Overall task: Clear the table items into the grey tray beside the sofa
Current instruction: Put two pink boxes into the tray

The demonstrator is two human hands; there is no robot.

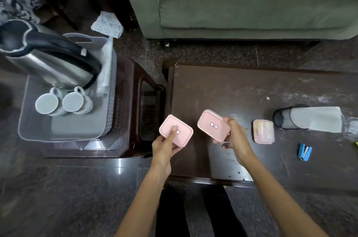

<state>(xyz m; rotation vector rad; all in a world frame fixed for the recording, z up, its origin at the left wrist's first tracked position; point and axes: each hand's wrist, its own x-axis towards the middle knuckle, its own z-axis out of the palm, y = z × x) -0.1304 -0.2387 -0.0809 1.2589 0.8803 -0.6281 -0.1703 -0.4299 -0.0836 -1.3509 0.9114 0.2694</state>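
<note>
The left hand (pixel 164 146) holds a pink box (pixel 175 130) from below, thumb pressed on its lid, above the near left corner of the dark worktop (pixel 251 89). The right hand (pixel 235 138) grips a second pink box (pixel 213 125), tilted, fingers wrapped around its right end. Just right of the right hand a third pink box (pixel 263 131) lies on the worktop, with a slipper (pixel 310 118) and a blue stapler (pixel 304 151) farther right. Well left of the left hand sits the grey tray (pixel 38 132), holding a steel kettle (pixel 46 58) and two white cups (pixel 64 104).
</note>
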